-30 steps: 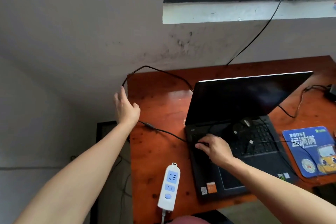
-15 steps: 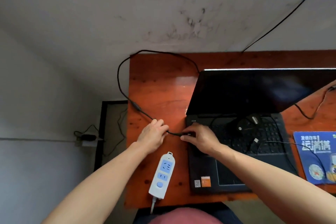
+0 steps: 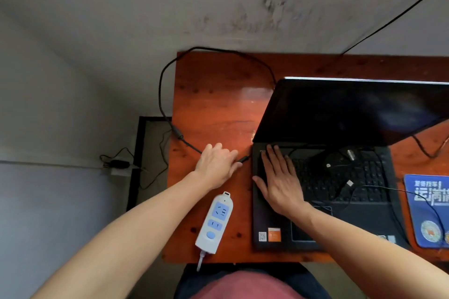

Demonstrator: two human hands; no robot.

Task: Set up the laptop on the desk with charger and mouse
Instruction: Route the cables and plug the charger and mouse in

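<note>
An open black laptop (image 3: pixel 364 221) sits on the reddish wooden desk (image 3: pixel 213 109). My right hand (image 3: pixel 279 179) lies flat, fingers straight, on the left part of its keyboard. My left hand (image 3: pixel 216 162) pinches the black charger cable (image 3: pixel 165 80) just behind its plug (image 3: pixel 243 159), which points at the laptop's left edge, a small gap away. The cable loops off the desk's left edge and back behind the screen. A black mouse (image 3: pixel 336 161) with its thin cord lies on the keyboard.
A white and blue power strip (image 3: pixel 215 223) lies near the desk's front edge, left of the laptop. A blue mouse pad (image 3: pixel 427 209) lies to the laptop's right. The wall stands right behind the desk. More cables run at the far right.
My left hand came from the desk's left edge to the plug end of the cable. My right hand let go of the plug and now lies flat on the keyboard.
</note>
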